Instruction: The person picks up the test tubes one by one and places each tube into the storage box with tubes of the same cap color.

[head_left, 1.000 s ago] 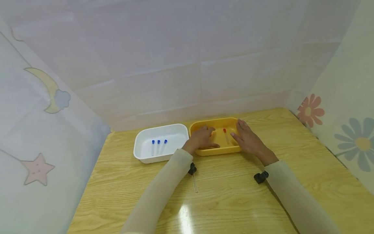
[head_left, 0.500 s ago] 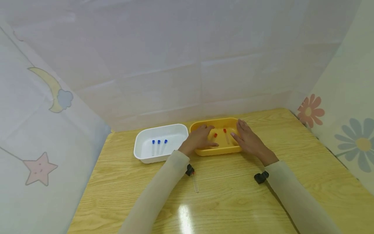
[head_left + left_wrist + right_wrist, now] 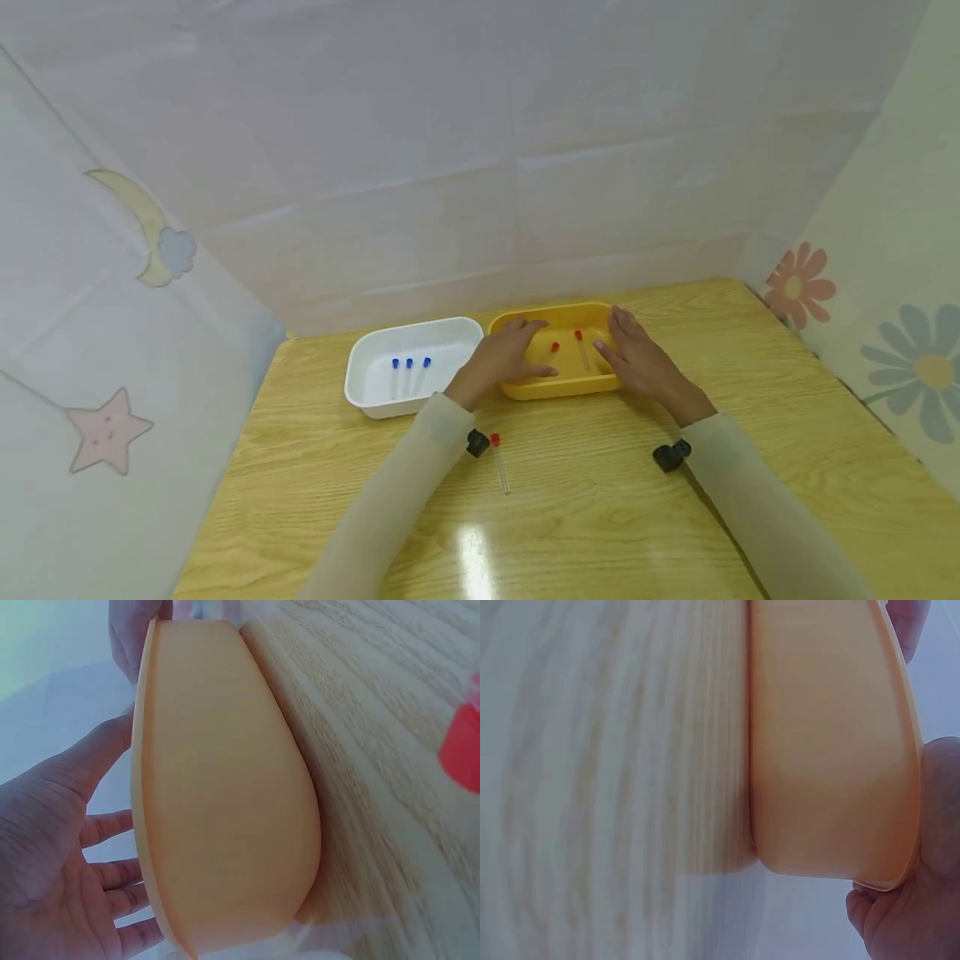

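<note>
My left hand (image 3: pixel 504 354) hovers over the left part of the yellow tray (image 3: pixel 570 385), its thumb and fingers spread and holding nothing. Two red-capped tubes lie inside that tray: the right one has a visible red cap (image 3: pixel 578 336), and beside my left hand shows the other's red cap (image 3: pixel 555 347), its clear body faint. My right hand (image 3: pixel 637 358) rests on the tray's right end, fingers straight along the rim, thumb reaching over the inside. In the right wrist view, the right hand (image 3: pixel 922 900) touches the tray's corner. Another red-capped tube (image 3: pixel 500 467) lies on the table near my left wrist.
A white tray (image 3: pixel 367 406) stands left of the yellow one, with blue-capped tubes (image 3: pixel 409 364) lying side by side in it. Both trays sit close to the cloth-covered back wall (image 3: pixel 420 208). Wrist cameras (image 3: pixel 477 443) hang below each sleeve.
My left hand has drawn a little to the left, uncovering a red cap in the yellow tray and the cap of the tube on the table. The right hand has stayed put.
</note>
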Available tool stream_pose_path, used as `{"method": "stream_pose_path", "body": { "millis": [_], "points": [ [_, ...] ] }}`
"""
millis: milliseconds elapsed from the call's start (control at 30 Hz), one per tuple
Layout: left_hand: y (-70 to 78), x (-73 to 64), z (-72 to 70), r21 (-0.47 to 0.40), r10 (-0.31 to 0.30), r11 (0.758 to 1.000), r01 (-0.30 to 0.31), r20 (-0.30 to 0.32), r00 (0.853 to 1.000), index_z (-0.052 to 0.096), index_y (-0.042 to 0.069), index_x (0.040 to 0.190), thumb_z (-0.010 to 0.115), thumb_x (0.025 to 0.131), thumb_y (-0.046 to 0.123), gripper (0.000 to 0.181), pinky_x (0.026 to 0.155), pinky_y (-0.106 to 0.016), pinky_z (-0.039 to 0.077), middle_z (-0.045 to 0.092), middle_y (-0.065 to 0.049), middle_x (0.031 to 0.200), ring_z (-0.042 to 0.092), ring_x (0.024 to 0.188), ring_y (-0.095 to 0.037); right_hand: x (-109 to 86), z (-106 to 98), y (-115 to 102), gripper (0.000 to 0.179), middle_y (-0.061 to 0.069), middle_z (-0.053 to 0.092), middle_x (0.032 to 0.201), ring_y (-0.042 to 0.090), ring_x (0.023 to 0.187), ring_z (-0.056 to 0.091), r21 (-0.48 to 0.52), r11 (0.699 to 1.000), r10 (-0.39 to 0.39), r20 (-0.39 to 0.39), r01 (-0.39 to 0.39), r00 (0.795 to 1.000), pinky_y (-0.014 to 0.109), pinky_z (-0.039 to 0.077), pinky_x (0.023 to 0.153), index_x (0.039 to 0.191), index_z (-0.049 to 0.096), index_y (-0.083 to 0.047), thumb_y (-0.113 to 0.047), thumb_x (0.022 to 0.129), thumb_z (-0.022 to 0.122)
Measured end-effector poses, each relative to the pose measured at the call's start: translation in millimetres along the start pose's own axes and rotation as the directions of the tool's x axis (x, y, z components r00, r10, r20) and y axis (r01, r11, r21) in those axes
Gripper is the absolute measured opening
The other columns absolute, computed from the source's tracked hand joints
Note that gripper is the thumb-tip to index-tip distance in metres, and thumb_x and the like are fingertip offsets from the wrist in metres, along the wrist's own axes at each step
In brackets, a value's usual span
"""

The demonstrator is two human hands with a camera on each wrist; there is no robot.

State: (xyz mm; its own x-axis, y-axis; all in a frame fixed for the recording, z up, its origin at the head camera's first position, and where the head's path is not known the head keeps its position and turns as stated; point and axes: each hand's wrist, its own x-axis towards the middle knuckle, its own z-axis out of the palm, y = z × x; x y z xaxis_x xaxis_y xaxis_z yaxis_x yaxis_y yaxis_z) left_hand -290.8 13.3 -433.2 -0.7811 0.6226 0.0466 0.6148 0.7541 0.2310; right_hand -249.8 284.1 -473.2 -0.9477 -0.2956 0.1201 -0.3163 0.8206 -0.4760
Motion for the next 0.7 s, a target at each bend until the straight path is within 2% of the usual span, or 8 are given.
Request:
{"method": "stream_pose_path", "body": {
  "millis": [367, 700],
  "points": [
    [4.2, -19.1, -6.9, -0.06, 0.027, 0.998, -0.029, -0.032, 0.999, 0.039, 0.021, 0.157, 0.071, 0.086, 0.064, 0.088, 0.092, -0.042, 0.055, 0.05, -0.01, 0.146, 0.055, 0.123, -0.024, -0.2, -1.3, 3.8, 0.079, 0.019, -0.011, 0.167, 0.041, 0.154, -0.008, 0.005, 1.0, 0.004, 0.004, -0.004, 1.0, 0.06, 0.004, 0.121, 0.157, 0.002, 0.01, -0.046, 0.111, 0.033],
    [8.0, -26.8, -6.9, -0.045, 0.027, 0.999, -0.03, -0.06, 0.998, 0.041, 0.021, 0.156, 0.07, 0.088, 0.063, 0.085, 0.087, -0.041, 0.057, 0.053, -0.009, 0.143, 0.058, 0.118, -0.024, -1.5, 0.1, 6.3, 0.079, 0.02, -0.01, 0.167, 0.042, 0.154, -0.007, 0.002, 1.0, -0.002, -0.003, 0.002, 1.0, 0.06, 0.004, 0.121, 0.157, 0.002, 0.01, -0.048, 0.111, 0.031]
  ]
}}
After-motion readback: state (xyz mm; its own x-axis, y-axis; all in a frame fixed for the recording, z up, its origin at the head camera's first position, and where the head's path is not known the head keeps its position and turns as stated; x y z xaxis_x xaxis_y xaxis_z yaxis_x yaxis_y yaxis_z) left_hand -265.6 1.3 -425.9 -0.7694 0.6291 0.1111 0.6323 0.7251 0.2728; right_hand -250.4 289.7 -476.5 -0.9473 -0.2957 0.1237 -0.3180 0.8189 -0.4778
